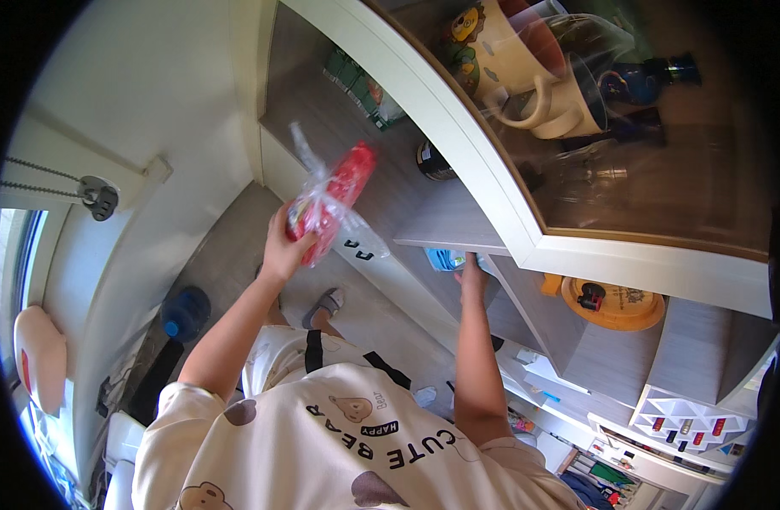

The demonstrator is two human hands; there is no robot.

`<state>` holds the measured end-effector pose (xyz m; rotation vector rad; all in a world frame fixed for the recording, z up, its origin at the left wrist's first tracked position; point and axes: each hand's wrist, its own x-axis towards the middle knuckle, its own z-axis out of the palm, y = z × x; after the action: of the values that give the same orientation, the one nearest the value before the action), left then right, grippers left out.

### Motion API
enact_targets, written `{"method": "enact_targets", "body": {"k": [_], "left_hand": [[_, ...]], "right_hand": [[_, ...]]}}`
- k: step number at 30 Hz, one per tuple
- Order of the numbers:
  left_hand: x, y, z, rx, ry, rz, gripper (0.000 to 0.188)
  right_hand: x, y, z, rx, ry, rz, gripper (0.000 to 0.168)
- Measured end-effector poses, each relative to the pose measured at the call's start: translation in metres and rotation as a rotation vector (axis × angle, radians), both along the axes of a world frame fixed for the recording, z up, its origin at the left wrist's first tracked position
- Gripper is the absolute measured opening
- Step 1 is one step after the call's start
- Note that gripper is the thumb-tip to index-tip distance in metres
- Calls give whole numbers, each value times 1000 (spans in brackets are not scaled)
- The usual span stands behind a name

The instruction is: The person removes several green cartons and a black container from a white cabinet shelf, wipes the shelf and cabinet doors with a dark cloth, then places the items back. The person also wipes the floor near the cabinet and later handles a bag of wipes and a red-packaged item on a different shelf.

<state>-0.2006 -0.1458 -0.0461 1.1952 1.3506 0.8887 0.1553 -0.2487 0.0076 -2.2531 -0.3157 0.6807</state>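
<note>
My left hand [284,245] grips a red packet [348,175] bundled in clear plastic wrap with loose, twisted ends. It holds the bundle up in front of the wooden cabinet shelf [390,185], over the floor side. Reaching into a compartment under that shelf, my right hand [472,275] is on a blue-and-white plastic packet [446,259]. Its fingers lie across the packet, and parts of them are hidden in the compartment.
A white-framed glass cabinet door [530,245] fronts mugs [524,83] at upper right. Green boxes [358,86] and a dark jar [434,160] stand on the shelf. A round wooden board [613,303] sits in another compartment. A blue water jug [186,312] is by the left wall.
</note>
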Motion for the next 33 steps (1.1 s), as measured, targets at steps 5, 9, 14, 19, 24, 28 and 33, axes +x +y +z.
{"method": "enact_targets", "body": {"k": [5,9,14,19,24,28,33], "left_hand": [[-48,-20,-14,-56,-167,67,71],[-66,-18,-8,-68,-166,72,72],[-81,-11,-3,-77,-140,69,72],[-82,-7,-11,-90,-227,55,72],[-85,-4,-4,-108,-231,18,73],[-90,-1,12,-120,-229,-17,72],[-95,-4,14,-154,-237,-6,73]], "right_hand": [[13,-30,-8,223,112,-159,47],[-3,-86,-3,223,218,-211,45],[-88,-150,80,86,376,28,47],[-128,-168,118,-161,178,509,43],[-158,-107,126,-168,130,594,43],[-172,-51,95,110,243,377,44],[-192,43,77,357,237,249,46]]}}
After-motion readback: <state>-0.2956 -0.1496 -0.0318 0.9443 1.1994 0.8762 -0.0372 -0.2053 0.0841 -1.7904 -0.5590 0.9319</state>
